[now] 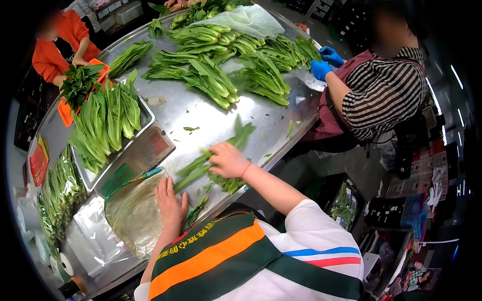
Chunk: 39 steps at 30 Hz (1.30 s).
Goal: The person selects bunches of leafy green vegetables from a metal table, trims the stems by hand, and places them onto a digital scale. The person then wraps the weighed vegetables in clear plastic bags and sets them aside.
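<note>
Seemingly we're midway: leafy green bunches (108, 120) fill a white tray (91, 181); others lie across the shiny metal desk (188, 110). Our right hand (226, 160) covers loose green leaves (192, 172) there, grip unclear; left hand (172, 206), fingers spread, looks empty.

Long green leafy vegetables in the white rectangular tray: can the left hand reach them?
Probably yes, with a stretch: the left hand looks empty, and only low things, like the flat yellowish plastic sheet, lie before the uncovered vegetables.
</note>
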Tool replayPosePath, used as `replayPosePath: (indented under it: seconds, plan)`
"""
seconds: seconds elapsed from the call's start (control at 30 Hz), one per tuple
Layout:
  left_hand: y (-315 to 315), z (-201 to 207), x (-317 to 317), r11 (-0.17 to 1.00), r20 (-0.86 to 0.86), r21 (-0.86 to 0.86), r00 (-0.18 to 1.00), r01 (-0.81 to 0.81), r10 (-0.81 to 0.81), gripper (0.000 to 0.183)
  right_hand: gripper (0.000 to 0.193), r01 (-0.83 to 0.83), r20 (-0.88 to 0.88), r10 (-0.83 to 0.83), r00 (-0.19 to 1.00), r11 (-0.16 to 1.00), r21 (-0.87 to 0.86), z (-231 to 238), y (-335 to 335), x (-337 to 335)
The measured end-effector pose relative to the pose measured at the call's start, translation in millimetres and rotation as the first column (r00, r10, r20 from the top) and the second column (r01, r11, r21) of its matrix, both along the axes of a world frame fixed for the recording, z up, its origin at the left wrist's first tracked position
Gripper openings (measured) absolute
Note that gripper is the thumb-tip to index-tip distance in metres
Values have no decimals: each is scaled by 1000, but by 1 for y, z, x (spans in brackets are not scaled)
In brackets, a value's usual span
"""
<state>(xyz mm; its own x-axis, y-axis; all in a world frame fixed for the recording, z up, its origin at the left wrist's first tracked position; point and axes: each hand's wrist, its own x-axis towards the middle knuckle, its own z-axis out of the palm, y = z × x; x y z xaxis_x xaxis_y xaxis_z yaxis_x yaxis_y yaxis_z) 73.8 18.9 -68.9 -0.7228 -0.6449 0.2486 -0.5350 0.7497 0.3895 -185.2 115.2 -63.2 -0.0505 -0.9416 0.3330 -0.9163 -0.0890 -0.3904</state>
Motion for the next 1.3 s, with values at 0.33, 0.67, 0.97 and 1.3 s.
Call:
replayPosePath:
  seconds: [0.33, 0.67, 0.97, 1.3]
  plan:
    - [-12, -28, -31, 998, -64, -39, 997, -55, 52, 59, 26, -25, 83, 33, 996, 995, -102, 22, 5, 12]
    - [-44, 6, 4, 831, -229, 553, 970, 67, 74, 55, 8, 223, -475, -106, 874, 954, 198, -10, 22, -28]
    - [-12, -7, 20, 989, 155, 139, 985, 52, -73, 76, 15, 223, -163, -214, 963, 974, 40, 60, 0, -7]
    - [-53, 53, 69, 893, -434, 451, 878, 16, 204, 61, 35, -127, 284, 30, 958, 935, 331, 82, -92, 38]
